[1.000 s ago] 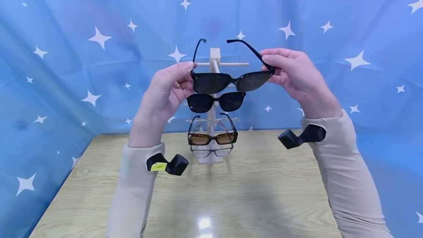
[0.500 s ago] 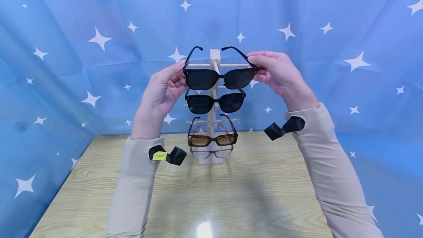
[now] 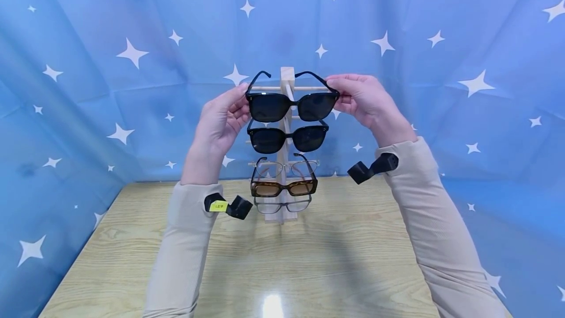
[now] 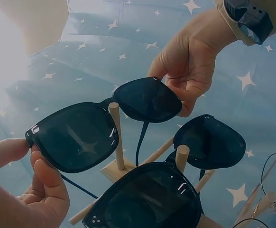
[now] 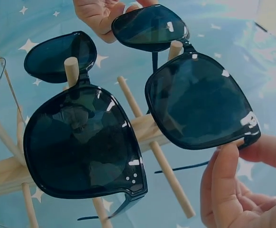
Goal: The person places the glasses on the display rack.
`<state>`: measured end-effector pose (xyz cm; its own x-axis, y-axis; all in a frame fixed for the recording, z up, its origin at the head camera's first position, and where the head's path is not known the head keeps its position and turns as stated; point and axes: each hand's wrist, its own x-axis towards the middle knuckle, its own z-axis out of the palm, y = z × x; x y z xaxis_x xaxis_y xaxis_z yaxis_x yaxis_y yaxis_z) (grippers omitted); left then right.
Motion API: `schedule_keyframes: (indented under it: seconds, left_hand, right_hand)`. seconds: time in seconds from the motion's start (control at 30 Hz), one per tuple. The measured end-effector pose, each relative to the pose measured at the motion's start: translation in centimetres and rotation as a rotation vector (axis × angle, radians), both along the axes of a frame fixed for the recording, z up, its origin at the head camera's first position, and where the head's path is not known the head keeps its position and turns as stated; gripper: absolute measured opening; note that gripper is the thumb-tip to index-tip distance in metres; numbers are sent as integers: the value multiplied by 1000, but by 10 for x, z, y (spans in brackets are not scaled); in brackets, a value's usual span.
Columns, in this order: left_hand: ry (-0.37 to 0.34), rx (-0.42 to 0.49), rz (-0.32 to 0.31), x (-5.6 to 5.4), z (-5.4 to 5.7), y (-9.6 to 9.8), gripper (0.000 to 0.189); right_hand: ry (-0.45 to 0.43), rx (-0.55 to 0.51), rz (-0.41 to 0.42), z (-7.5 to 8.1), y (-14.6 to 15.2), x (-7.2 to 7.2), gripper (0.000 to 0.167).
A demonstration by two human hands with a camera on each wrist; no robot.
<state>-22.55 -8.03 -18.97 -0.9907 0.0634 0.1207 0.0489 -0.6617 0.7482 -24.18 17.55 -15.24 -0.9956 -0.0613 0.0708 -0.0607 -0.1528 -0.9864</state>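
Black sunglasses (image 3: pixel 270 107) with dark lenses sit at the top tier of a wooden eyewear stand (image 3: pixel 287 73), temples spread toward the back. At their left hinge corner my left hand (image 3: pixel 221 118) pinches the frame between thumb and fingers. My right hand (image 3: pixel 367 99) pinches the opposite corner. In the left wrist view, the bridge of the held sunglasses (image 4: pixel 78 137) lies against a wooden peg (image 4: pixel 115 135). The right wrist view shows my right thumb and fingers (image 5: pixel 225 166) at the hinge. A second black pair (image 3: pixel 268 140) rests just below.
Lower on the stand are thin-rimmed glasses (image 3: pixel 269 169), tortoiseshell sunglasses (image 3: pixel 267 189) and grey-framed glasses (image 3: pixel 268 207). Thin side rods (image 3: pixel 309 88) stick out from the post. The stand is on a wood-grain table (image 3: pixel 282 264) before a blue star-patterned curtain (image 3: pixel 282 23).
Both hands brought the top sunglasses left and level onto the stand's upper tier, then slightly lower. My right hand moved left with them. The lower glasses stayed in place.
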Motion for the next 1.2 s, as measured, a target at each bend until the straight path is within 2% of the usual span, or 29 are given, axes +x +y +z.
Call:
schedule_keyframes:
  seconds: [0.27,0.47,0.8,1.03,1.2]
  left_hand:
    - [-53,20,40,-5,1,2,11]
    - [-65,17,29,-7,-1,3,13]
    - [-41,-17,18,-9,-3,3,15]
    - [-4,-56,-5,-6,-10,-5,16]
    - [29,-126,8,-2,-20,-15,15]
  right_hand:
    - [-3,0,5,-2,-1,-6,5]
    - [-25,-8,-4,-6,-1,-10,7]
    - [-28,-28,-8,-7,-1,-11,8]
    - [-25,-2,6,-11,7,-2,25]
    - [5,-33,43,-21,19,9,24]
